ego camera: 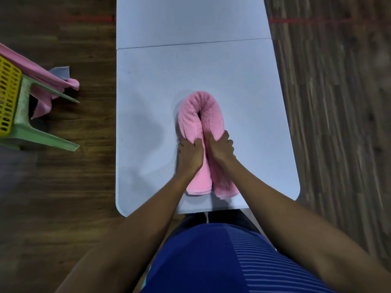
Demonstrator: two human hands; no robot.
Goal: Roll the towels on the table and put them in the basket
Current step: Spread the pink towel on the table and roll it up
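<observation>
A pink towel (200, 115), rolled into a long tube and bent double into a U, lies on the white table (243, 85) near its front edge. My left hand (189, 155) grips the left limb of the towel, thumb in the gap between the limbs. My right hand (220, 147) grips the right limb beside it. Both loose ends point toward me. The yellow basket (8, 96) stands at the far left on a green stool (27, 127).
More pink cloth (44, 81) and a grey cloth (61, 72) hang over the stool beside the basket. Dark wooden floor surrounds the table. A seam crosses the table top farther back.
</observation>
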